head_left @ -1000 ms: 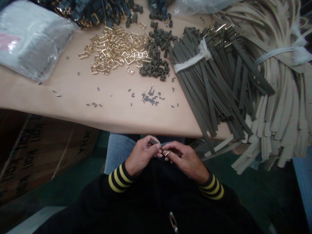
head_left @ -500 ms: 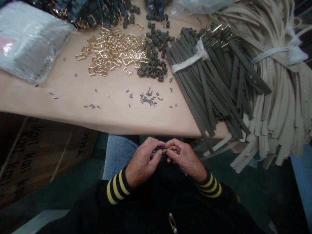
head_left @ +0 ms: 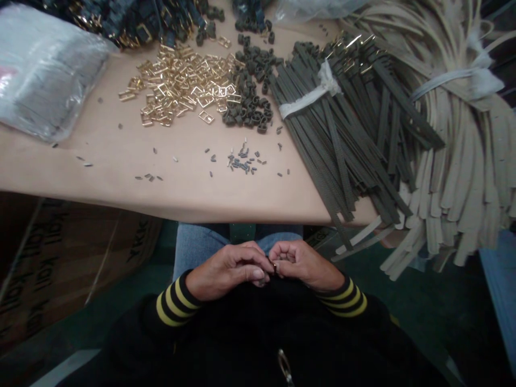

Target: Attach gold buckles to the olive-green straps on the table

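Note:
Both hands meet over my lap, just below the table edge. My right hand (head_left: pixel 300 263) is closed, with thumb and forefinger pinching a small gold buckle (head_left: pixel 274 266). Only a glint of the buckle shows between the fingertips. My left hand (head_left: pixel 236 269) reaches in beside it, fingers bent and thumb pressed toward them. What the left fingers grip is hidden against the dark jacket. On the table beyond lie loose gold buckles (head_left: pixel 181 86), dark green strap loops (head_left: pixel 253 102) and a scatter of tiny dark pieces (head_left: pixel 242 161).
Tied dark green straps (head_left: pixel 322 129) and a bundle of beige straps (head_left: pixel 455 161) hang over the table's right edge. A plastic-wrapped pack (head_left: pixel 48 70) lies at left. Navy straps with buckles (head_left: pixel 141 21) are heaped behind. A cardboard box (head_left: pixel 76 263) stands below the table.
Both hands have come lower, closer to my body. The left hand has shifted left and its wrist has turned flatter. The dark piece with gold, visible between the hands before, is now mostly covered.

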`<action>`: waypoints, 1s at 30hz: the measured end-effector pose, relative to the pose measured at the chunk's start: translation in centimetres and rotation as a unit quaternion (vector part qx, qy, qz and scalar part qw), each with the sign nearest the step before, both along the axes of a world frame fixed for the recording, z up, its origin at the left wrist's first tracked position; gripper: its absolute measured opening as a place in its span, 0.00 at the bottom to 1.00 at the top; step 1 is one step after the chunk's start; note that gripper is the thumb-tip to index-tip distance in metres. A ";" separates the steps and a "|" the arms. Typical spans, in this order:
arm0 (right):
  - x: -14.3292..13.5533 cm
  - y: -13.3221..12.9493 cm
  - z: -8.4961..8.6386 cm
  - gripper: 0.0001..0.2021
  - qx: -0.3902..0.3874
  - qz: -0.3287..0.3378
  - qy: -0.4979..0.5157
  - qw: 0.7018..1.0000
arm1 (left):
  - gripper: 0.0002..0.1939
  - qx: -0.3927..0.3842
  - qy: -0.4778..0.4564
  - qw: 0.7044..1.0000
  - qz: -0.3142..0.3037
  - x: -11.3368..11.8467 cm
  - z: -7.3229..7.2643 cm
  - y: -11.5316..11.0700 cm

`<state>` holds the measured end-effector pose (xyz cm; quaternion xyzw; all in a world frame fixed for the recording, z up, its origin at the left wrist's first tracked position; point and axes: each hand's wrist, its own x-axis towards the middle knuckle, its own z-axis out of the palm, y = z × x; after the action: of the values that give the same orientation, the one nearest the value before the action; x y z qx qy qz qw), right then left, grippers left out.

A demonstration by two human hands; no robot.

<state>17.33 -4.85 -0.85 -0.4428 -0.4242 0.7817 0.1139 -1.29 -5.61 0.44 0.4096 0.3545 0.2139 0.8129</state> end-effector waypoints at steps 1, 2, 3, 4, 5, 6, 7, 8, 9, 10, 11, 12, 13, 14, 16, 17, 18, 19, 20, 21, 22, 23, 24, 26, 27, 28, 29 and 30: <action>0.0 0.0 -0.1 0.07 -0.005 0.004 0.006 1.000 | 0.09 -0.017 -0.010 1.000 -0.001 -0.1 0.0 -0.1; 0.0 -0.1 -0.1 0.08 -0.006 0.008 0.010 1.000 | 0.10 -0.030 -0.020 0.999 -0.001 -0.1 0.0 -0.1; 0.0 -0.1 -0.2 0.08 -0.006 0.012 0.011 1.000 | 0.10 -0.038 -0.024 0.999 -0.001 -0.2 0.0 -0.2; -0.1 -0.1 -0.2 0.08 -0.005 0.016 0.009 1.000 | 0.09 -0.040 -0.023 0.999 -0.001 -0.2 0.0 -0.2; -0.1 -0.1 -0.2 0.08 -0.004 0.021 0.008 1.000 | 0.08 -0.039 -0.017 0.999 0.001 -0.2 0.1 -0.3; -0.2 0.0 -0.1 0.08 -0.002 0.024 0.007 1.000 | 0.08 -0.036 -0.008 0.999 0.002 -0.1 0.1 -0.3; -0.3 0.0 -0.1 0.08 0.000 0.026 0.006 1.000 | 0.07 -0.031 0.003 1.000 0.003 -0.1 0.1 -0.3; -0.4 0.0 -0.1 0.08 0.005 0.028 0.004 1.000 | 0.08 -0.023 0.013 1.000 0.003 0.0 0.1 -0.3; -0.5 -0.1 -0.1 0.09 0.013 0.030 0.001 0.999 | 0.08 -0.014 0.024 1.000 0.005 0.0 0.1 -0.3; -0.5 -0.1 -0.1 0.09 0.022 0.031 -0.003 0.999 | 0.08 -0.005 0.034 0.999 0.006 0.0 0.1 -0.4; -0.6 -0.1 -0.2 0.09 0.031 0.033 -0.009 0.999 | 0.09 0.001 0.043 0.999 0.006 0.1 0.0 -0.4; -0.6 -0.2 -0.3 0.09 0.040 0.035 -0.016 0.998 | 0.09 0.002 0.051 0.999 0.008 0.1 0.0 -0.4; -0.6 -0.3 -0.3 0.08 0.048 0.036 -0.024 0.998 | 0.09 -0.002 0.057 0.998 0.010 0.1 -0.1 -0.5; -0.7 -0.3 -0.4 0.08 0.055 0.036 -0.030 0.997 | 0.09 -0.012 0.060 0.998 0.013 0.1 -0.2 -0.5; -0.8 -0.4 -0.6 0.08 0.068 0.031 -0.038 0.996 | 0.08 -0.037 0.063 0.997 0.025 0.1 -0.5 -0.7; -0.8 -0.4 -0.6 0.08 0.075 0.027 -0.040 0.996 | 0.08 -0.048 0.065 0.996 0.037 0.1 -0.6 -0.8; -0.8 -0.4 -0.6 0.08 0.081 0.024 -0.042 0.995 | 0.08 -0.058 0.069 0.995 0.050 0.2 -0.7 -0.8; -0.8 -0.4 -0.7 0.08 0.088 0.022 -0.045 0.995 | 0.08 -0.065 0.074 0.993 0.066 0.3 -0.8 -0.9; -0.8 -0.3 -0.6 0.08 0.094 0.023 -0.049 0.994 | 0.09 -0.070 0.080 0.991 0.082 0.4 -0.9 -1.0; -0.8 -0.3 -0.6 0.07 0.101 0.025 -0.053 0.993 | 0.09 -0.073 0.084 0.989 0.095 0.5 -1.0 -1.0; -0.8 -0.2 -0.6 0.07 0.108 0.029 -0.057 0.992 | 0.10 -0.076 0.087 0.988 0.107 0.7 -1.0 -1.0; -0.8 -0.2 -0.6 0.07 0.117 0.033 -0.064 0.990 | 0.10 -0.077 0.090 0.986 0.117 0.8 -1.1 -1.0; -0.7 -0.2 -0.5 0.06 0.130 0.039 -0.073 0.988 | 0.10 -0.078 0.094 0.984 0.126 1.0 -1.1 -1.0; -0.8 -0.1 -0.4 0.04 0.163 0.052 -0.095 0.981 | 0.10 -0.079 0.108 0.980 0.145 1.3 -1.1 -1.0; -0.8 -0.1 -0.3 0.04 0.182 0.059 -0.106 0.976 | 0.10 -0.076 0.119 0.978 0.155 1.4 -1.1 -1.0; -0.9 -0.1 -0.1 0.03 0.200 0.066 -0.116 0.971 | 0.09 -0.070 0.131 0.975 0.165 1.5 -1.1 -1.1; -0.9 -0.1 0.0 0.04 0.217 0.072 -0.125 0.966 | 0.08 -0.058 0.144 0.973 0.174 1.6 -1.1 -1.1; -1.0 -0.1 0.1 0.04 0.231 0.077 -0.131 0.961 | 0.07 -0.041 0.157 0.970 0.181 1.7 -1.1 -1.1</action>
<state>16.36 -4.99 -0.75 -0.4693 -0.6371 0.6039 0.0957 0.39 -6.73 -0.64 0.3331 0.5540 0.2757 0.7114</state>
